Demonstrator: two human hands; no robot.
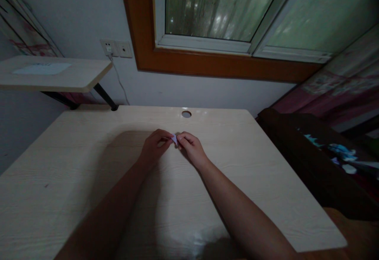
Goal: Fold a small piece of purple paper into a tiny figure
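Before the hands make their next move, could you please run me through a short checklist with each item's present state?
1. Left hand pinching the small pale purple piece: ok.
2. Right hand beside the piece, fingertips at its edge: ok.
3. Right hand's grip firm: cannot tell; too small to see.
4. Desk hole beyond the hands, not beneath the piece: ok.
5. Bright light: not ok; the room looks dim.
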